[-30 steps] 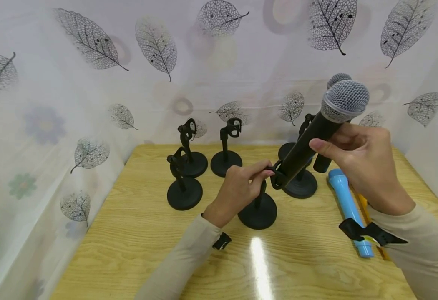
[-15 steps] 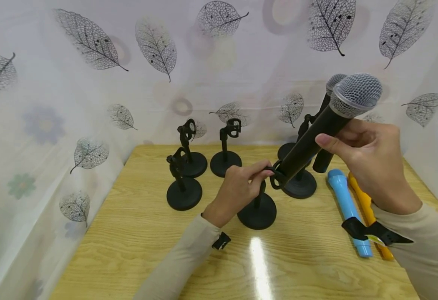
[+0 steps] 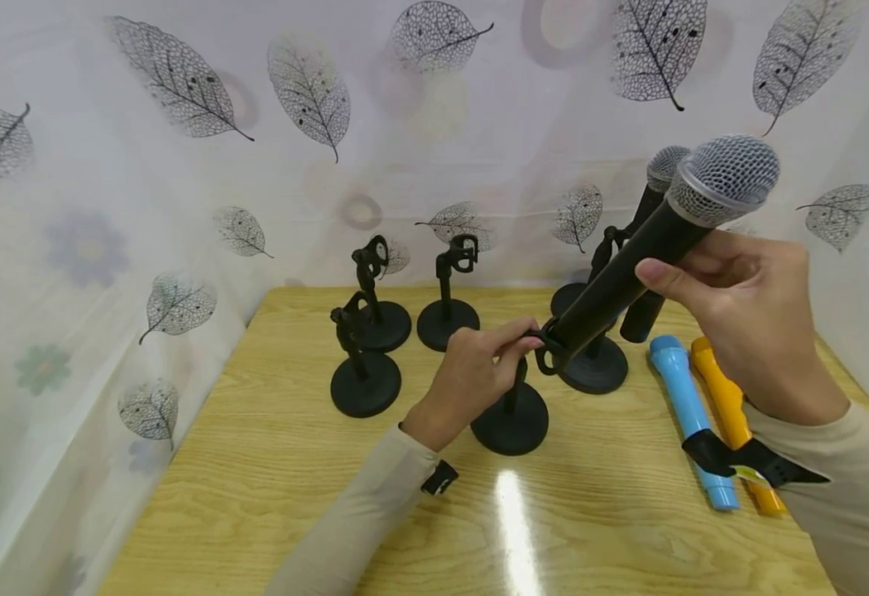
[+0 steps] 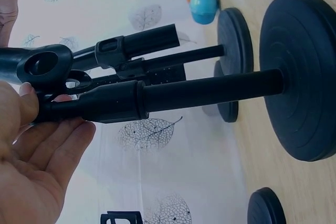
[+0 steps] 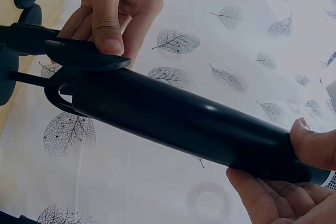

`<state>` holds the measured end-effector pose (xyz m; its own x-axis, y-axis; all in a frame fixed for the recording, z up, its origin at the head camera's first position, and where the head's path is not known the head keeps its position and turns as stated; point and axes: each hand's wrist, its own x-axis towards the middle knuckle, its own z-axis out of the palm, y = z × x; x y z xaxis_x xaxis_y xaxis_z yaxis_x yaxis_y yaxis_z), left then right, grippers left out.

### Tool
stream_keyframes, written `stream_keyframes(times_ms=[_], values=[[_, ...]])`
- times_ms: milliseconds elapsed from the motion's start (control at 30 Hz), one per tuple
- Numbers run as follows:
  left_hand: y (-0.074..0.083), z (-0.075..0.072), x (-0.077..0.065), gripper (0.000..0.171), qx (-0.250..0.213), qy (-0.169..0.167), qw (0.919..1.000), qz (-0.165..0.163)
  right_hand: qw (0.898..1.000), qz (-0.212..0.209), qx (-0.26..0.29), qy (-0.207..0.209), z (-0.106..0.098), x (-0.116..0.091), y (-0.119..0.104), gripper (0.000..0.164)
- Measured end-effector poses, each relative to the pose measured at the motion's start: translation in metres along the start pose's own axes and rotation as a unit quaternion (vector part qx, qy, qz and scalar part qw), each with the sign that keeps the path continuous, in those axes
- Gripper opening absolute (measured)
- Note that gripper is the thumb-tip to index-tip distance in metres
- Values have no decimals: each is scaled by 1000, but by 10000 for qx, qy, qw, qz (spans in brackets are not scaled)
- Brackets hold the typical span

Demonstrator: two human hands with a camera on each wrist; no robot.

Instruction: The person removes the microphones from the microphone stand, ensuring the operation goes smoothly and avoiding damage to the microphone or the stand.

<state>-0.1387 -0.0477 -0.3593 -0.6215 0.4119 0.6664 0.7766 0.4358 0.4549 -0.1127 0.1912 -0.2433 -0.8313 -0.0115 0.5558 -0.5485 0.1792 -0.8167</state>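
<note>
A black microphone [image 3: 631, 277] with a silver mesh head [image 3: 728, 178] slants up to the right. My right hand [image 3: 762, 327] grips its barrel below the head, thumb on the near side. The microphone's lower end is at the clip [image 3: 551, 356] of a black desk stand, and in the right wrist view the clip [image 5: 86, 59] overlaps that end. My left hand [image 3: 472, 377] pinches the stand just beside the clip between thumb and fingers. The stand's round base [image 3: 511, 420] is down on the table, its pole [image 4: 210, 95] upright.
Behind, a second black microphone [image 3: 643, 319] sits in another stand. Stands with bare clips are at the left, one with its base [image 3: 366, 385] nearest. A blue microphone [image 3: 684, 397] and an orange microphone [image 3: 725, 389] lie by my right forearm. Leaf-patterned cloth [image 3: 434, 108] backs the table [image 3: 271, 497].
My right hand and the microphone's head have moved right and slightly up, while its lower end stays around the clip. More of the orange microphone shows. The left hand keeps its place.
</note>
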Motion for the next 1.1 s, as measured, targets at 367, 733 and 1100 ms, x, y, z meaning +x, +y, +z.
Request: stream_keyframes(times_ms=[367, 733, 1100], values=[[-1, 0, -1, 10, -5, -28, 10000, -61, 9954, -23, -947, 151, -3, 1, -5, 27], [-1, 0, 0, 9, 16, -54, 10000, -39, 9983, -23, 554, 200, -6, 3, -3, 29], [-3, 1, -2, 9, 124, -30, 9999, 26, 9904, -248, 1224, 593, -20, 9, -6, 31]])
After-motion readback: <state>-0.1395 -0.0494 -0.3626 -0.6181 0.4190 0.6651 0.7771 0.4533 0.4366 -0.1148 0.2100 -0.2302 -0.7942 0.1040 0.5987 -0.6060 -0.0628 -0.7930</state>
